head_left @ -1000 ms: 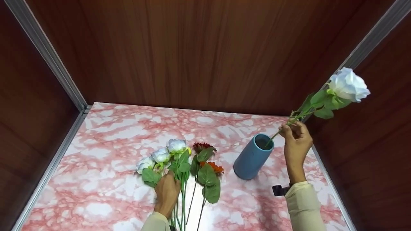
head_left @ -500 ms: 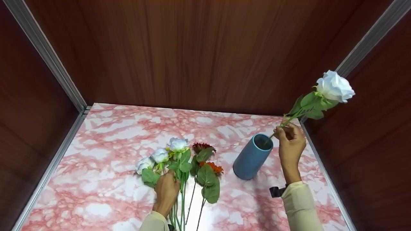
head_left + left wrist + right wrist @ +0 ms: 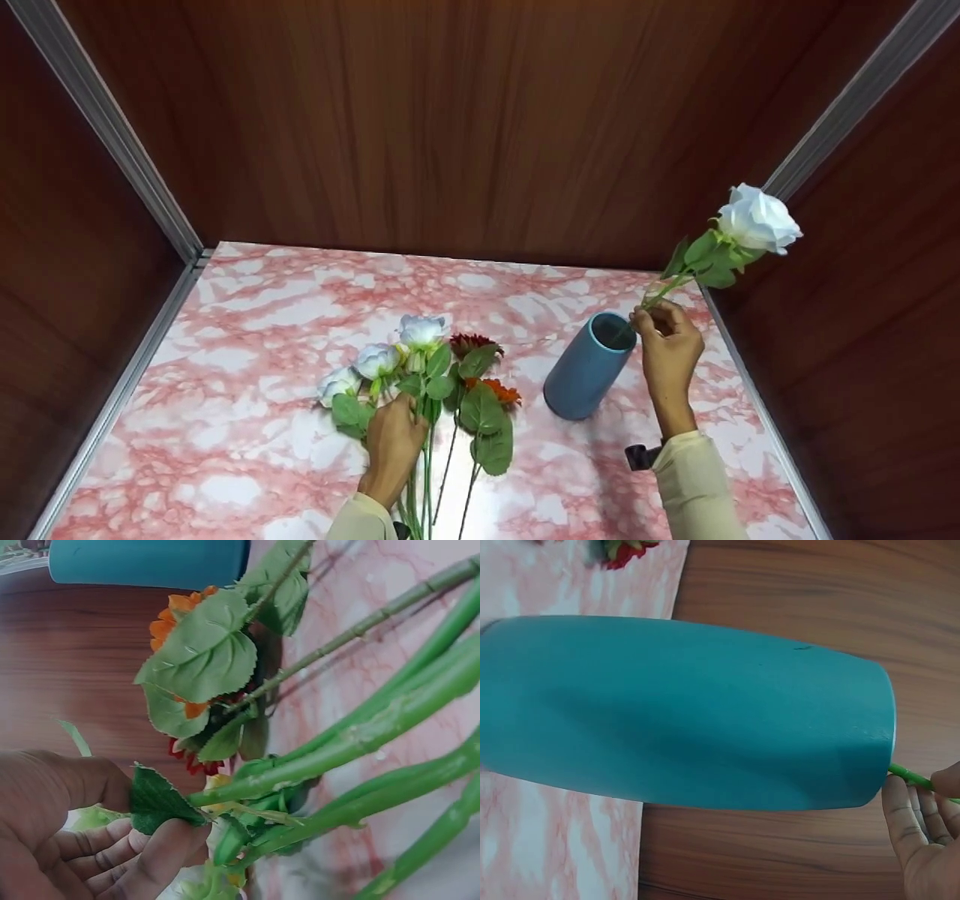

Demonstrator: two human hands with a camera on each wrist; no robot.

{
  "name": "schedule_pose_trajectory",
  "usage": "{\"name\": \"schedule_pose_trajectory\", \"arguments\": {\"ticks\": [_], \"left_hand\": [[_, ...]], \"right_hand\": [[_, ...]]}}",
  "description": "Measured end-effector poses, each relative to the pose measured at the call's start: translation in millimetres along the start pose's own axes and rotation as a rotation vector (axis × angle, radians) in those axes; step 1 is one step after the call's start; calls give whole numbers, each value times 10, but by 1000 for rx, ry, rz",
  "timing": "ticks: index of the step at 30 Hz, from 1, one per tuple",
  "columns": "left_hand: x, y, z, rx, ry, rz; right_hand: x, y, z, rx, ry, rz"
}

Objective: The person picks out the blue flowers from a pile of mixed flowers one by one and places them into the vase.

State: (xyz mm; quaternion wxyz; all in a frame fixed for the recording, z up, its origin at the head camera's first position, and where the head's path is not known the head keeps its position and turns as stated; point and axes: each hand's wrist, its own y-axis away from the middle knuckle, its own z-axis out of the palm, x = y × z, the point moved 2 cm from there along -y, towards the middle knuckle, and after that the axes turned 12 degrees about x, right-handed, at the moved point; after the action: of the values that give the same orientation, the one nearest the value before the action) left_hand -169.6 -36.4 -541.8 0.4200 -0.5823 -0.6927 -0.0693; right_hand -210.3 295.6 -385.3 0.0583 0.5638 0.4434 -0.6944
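My right hand [image 3: 673, 356] pinches the green stem of a white rose [image 3: 759, 219] just above the mouth of a blue vase [image 3: 589, 371]. The stem's lower end is inside the vase, and the bloom leans out to the right. In the right wrist view the stem [image 3: 909, 775] passes over the vase's rim between thumb and fingers. My left hand [image 3: 395, 444] is at the upper stems of several white roses [image 3: 377, 361] lying on the table. The left wrist view has its thumb and finger pinching a dark green leaf [image 3: 159, 800] beside the thick stems [image 3: 352, 736].
A dark red flower [image 3: 472, 343] and an orange flower [image 3: 501, 391] lie right of the white roses, between them and the vase. The pink-and-white marbled table [image 3: 247, 420] is bounded by brown wood-grain panels [image 3: 450, 135] at the back and both sides.
My right hand has moved left and down, closer to the vase mouth, carrying the rose's stem deeper in. My left hand has shifted slightly, lifting a white bloom a little.
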Motion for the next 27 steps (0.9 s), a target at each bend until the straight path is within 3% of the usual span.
{"name": "schedule_pose_trajectory", "arguments": {"ticks": [9, 17, 27], "left_hand": [[80, -14, -36, -4, 18, 4], [64, -3, -23, 19, 28, 26], [52, 3, -17, 18, 22, 13]], "right_hand": [[45, 62, -14, -4, 59, -2], [309, 42, -22, 10, 119, -18], [352, 87, -50, 26, 188, -65]]}}
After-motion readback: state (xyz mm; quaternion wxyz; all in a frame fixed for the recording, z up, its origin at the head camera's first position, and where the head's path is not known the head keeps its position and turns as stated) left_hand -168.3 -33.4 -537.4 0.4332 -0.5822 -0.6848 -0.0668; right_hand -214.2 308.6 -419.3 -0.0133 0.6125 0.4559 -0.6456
